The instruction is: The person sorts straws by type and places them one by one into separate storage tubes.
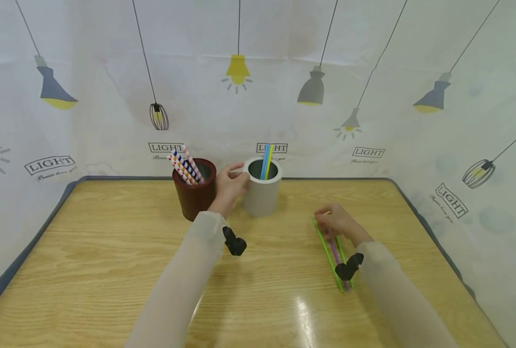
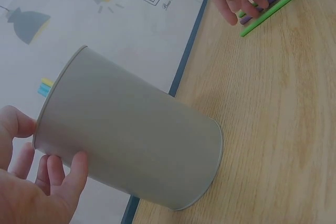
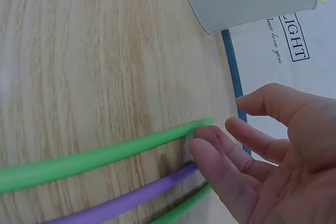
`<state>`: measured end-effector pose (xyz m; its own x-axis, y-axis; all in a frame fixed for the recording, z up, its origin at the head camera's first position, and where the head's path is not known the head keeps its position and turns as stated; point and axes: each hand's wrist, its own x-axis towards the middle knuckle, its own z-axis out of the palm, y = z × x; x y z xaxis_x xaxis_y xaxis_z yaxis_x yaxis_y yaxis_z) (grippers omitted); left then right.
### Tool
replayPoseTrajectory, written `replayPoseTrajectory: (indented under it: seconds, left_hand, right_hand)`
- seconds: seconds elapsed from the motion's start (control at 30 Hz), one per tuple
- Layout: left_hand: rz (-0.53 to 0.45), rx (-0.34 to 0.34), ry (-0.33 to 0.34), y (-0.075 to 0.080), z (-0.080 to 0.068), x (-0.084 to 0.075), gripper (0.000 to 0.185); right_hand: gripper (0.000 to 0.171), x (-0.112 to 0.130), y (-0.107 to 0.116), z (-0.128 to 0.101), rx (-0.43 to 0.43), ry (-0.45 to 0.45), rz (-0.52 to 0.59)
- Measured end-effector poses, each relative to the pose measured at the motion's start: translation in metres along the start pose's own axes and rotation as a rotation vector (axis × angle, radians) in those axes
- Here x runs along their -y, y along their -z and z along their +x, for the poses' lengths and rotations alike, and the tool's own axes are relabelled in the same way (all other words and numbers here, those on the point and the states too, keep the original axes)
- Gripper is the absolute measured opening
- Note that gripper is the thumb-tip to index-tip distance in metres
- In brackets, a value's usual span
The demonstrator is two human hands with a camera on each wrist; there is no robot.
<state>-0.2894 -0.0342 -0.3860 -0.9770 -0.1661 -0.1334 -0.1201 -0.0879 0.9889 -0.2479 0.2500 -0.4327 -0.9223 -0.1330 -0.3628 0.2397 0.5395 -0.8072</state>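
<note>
Two cups at the table's back, loose straws at right.

We note the brown cup (image 1: 194, 189) of striped straws, then our left hand (image 1: 229, 187) grasping the grey cup (image 1: 262, 187) near its rim. At right, our right hand (image 1: 336, 222), fingers relaxed, touches the green and purple straws (image 1: 334, 251) lying on the table (image 1: 110, 270). They look light, smooth, easily crushed; best pinched mid-length.

An upright grey cup (image 1: 262, 193) holds blue and yellow straws; green and purple straws (image 1: 334, 251) lie flat nearby.
</note>
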Motion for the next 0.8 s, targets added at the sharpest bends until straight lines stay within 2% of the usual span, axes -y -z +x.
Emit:
replayPoseTrajectory:
  seconds: [0.3, 0.8]
  left_hand:
    - [-0.003, 0.006, -0.002, 0.0004, -0.0008, -0.0007, 0.041]
    - [-0.005, 0.012, -0.008, 0.0007, 0.0008, 0.0012, 0.041]
  right_hand:
    - [0.035, -0.0024, -0.0016, 0.0004, -0.050, -0.076, -0.008]
    - [0.034, 0.0038, -0.0091, 0.0032, -0.104, -0.072, -0.095]
